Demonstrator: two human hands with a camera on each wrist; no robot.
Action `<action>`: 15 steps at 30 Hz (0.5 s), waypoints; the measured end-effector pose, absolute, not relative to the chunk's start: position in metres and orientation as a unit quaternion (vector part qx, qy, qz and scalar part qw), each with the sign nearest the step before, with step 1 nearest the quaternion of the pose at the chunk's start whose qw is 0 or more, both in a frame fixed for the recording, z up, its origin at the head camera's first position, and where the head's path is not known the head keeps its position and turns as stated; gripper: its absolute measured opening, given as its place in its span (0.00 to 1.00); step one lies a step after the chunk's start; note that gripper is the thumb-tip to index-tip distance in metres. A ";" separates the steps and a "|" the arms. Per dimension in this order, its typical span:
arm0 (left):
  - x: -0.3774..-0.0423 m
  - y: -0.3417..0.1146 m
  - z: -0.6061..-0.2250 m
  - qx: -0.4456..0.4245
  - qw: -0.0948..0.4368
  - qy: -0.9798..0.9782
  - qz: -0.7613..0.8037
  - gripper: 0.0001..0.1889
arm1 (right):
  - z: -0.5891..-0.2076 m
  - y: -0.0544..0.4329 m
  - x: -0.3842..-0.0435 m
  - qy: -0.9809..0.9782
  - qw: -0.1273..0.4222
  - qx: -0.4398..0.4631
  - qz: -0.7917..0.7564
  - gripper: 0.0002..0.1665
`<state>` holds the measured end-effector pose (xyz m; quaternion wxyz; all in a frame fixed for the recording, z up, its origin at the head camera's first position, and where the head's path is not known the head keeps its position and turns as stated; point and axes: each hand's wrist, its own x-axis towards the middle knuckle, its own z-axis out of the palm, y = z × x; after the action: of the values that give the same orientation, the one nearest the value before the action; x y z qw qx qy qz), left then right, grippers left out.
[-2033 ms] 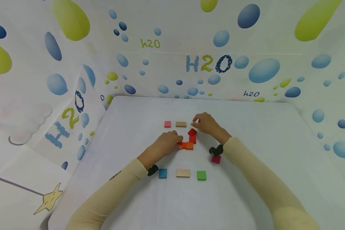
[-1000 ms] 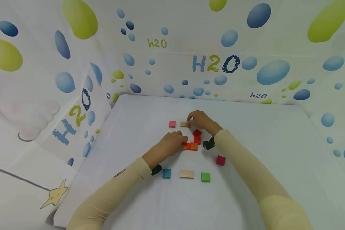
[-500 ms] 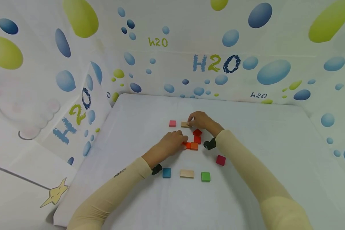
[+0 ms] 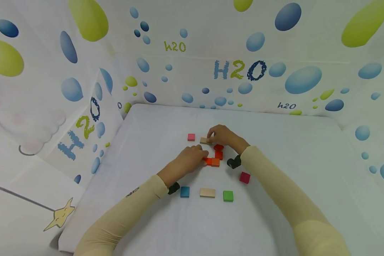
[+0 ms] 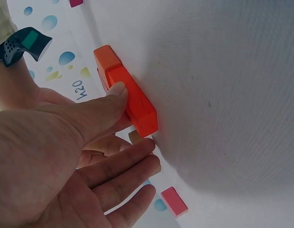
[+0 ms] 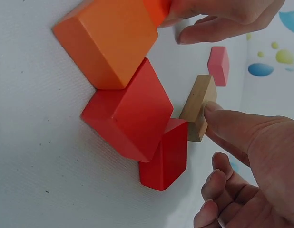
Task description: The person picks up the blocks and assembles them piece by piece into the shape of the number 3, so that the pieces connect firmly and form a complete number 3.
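Observation:
My left hand (image 4: 190, 159) holds a bright red-orange rectangular block (image 5: 132, 99), its thumb on the block's face and its other fingers spread beyond the end. That block lies against an orange block (image 6: 109, 40). Beside the orange one sits a red square block (image 6: 144, 111), and a darker red angular block (image 6: 165, 156) touches its far side. My right hand (image 4: 226, 136) pinches a plain wooden rectangular block (image 6: 198, 107) between thumb and fingers. In the right wrist view the wooden block's near end comes right up to the darker red block.
A pink block (image 4: 191, 137) lies left of the wooden one. Nearer to me are a blue block (image 4: 185, 192), a second wooden block (image 4: 207, 192) and a green block (image 4: 228, 196) in a row. A crimson block (image 4: 244, 177) sits under my right forearm.
My right hand has moved left onto the far wooden block, taken hold of it and drawn it slightly toward me, a little askew. The left hand stays in place on its block.

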<state>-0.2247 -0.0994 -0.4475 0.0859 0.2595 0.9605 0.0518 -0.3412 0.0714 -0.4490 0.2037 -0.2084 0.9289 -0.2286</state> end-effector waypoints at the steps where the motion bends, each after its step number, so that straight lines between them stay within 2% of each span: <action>1: -0.225 -0.099 -0.448 0.259 0.086 0.961 0.051 0.14 | -0.450 0.071 -0.341 0.929 0.204 -0.208 -0.228 0.14; 15: -0.226 -0.098 -0.450 0.260 0.082 0.961 0.051 0.14 | -0.445 0.072 -0.336 0.928 0.227 -0.201 -0.217 0.13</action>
<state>-0.2257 -0.0985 -0.4497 0.0816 0.2603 0.9607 0.0510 -0.3359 0.0725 -0.4446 0.2267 -0.2009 0.9280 -0.2171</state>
